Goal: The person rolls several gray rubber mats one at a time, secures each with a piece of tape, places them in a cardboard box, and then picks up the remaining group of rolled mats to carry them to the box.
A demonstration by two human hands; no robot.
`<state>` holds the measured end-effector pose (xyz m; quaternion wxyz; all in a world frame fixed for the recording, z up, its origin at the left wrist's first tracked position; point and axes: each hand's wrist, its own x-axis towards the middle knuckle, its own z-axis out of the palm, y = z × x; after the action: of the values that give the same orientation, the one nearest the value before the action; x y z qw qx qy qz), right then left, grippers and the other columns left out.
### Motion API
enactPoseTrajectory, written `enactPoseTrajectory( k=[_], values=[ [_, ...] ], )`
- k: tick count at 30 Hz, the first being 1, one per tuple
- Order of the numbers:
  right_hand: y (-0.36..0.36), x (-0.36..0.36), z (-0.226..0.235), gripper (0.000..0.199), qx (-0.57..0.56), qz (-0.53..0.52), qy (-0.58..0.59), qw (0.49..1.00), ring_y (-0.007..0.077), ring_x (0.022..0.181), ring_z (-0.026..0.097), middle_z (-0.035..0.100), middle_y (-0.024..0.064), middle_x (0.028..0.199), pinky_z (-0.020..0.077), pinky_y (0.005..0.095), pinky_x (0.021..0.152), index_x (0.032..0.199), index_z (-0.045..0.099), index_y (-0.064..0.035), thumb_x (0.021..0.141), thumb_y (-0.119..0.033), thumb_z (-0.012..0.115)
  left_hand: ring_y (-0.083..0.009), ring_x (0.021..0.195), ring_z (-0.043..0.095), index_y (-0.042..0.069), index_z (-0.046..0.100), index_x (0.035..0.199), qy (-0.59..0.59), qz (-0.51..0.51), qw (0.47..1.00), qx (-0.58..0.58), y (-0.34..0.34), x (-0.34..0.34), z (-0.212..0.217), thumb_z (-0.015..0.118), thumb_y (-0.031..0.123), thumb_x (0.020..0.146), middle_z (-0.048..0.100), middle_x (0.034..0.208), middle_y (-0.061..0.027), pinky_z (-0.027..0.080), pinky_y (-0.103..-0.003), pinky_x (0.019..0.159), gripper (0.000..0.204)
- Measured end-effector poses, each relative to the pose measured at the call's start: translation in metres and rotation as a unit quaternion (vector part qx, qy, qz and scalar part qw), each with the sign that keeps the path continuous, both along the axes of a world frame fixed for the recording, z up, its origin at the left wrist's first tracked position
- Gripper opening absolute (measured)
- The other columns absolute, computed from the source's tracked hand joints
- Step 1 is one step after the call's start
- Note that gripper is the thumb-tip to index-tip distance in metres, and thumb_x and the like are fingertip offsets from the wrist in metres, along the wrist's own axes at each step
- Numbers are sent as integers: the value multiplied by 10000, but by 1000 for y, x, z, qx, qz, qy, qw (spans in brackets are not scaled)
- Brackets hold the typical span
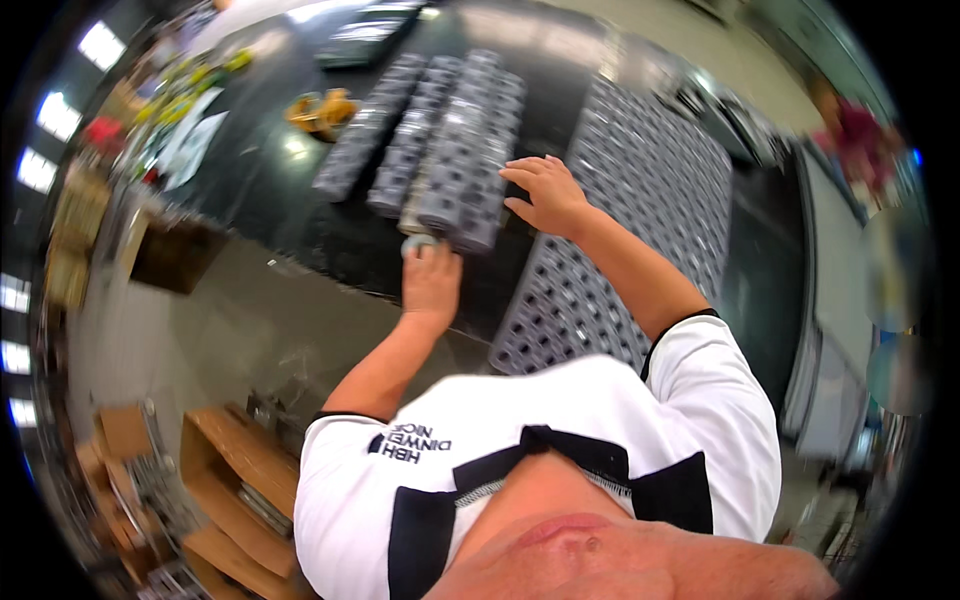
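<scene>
Several grey dotted mats, rolled into long cylinders, lie side by side on the dark table; one thick mat roll point(462, 150) is the nearest to my hands. From under it pokes a pale tube point(418, 243), and my left hand point(432, 278) is closed on its near end, with the fingertips partly hidden. My right hand point(548, 197) hovers just right of the rolls, thumb and fingers apart, with nothing in it. Below my right forearm, a flat grey dotted mat point(640, 200) is spread across the table toward me.
Yellow-orange tape dispensers point(322, 113) sit left of the rolls. A dark plastic-wrapped bundle point(370, 35) lies at the far end of the table point(275, 205). Open cardboard boxes point(235, 480) stand on the floor at lower left. Another person point(855, 140) is at far right.
</scene>
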<state>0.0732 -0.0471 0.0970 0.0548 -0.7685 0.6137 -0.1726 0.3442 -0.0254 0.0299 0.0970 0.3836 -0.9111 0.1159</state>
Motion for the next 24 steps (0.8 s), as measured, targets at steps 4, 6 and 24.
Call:
enactPoseTrajectory(
  k=[4, 6, 24],
  values=[
    [191, -90, -48, 519, 37, -78, -80, 993, 330, 1318, 463, 559, 108, 1383, 311, 506, 1125, 1285, 624, -118, 821, -325, 729, -288, 1328, 439, 93, 628, 1205, 104, -224, 947, 204, 70, -30, 8, 711, 263, 758, 528, 1409, -89, 292, -484, 1124, 485],
    [290, -94, -66, 533, 69, -107, -74, 989, 323, 1364, 421, 509, 112, 1440, 293, 491, 1141, 1280, 638, -150, 797, -353, 739, -262, 1390, 395, 125, 625, 1236, 132, -348, 880, 296, 96, -43, -24, 682, 304, 791, 501, 1452, -60, 285, -467, 1120, 483],
    [433, -76, -88, 702, 138, -106, -17, 985, 267, 1447, 314, 386, 52, 1548, 275, 478, 1170, 1353, 579, -185, 718, -364, 820, -340, 1354, 418, 182, 615, 1226, -181, -427, 867, 181, 108, -72, 1, 760, 415, 769, 471, 1464, -36, 410, -500, 1052, 534]
  ],
)
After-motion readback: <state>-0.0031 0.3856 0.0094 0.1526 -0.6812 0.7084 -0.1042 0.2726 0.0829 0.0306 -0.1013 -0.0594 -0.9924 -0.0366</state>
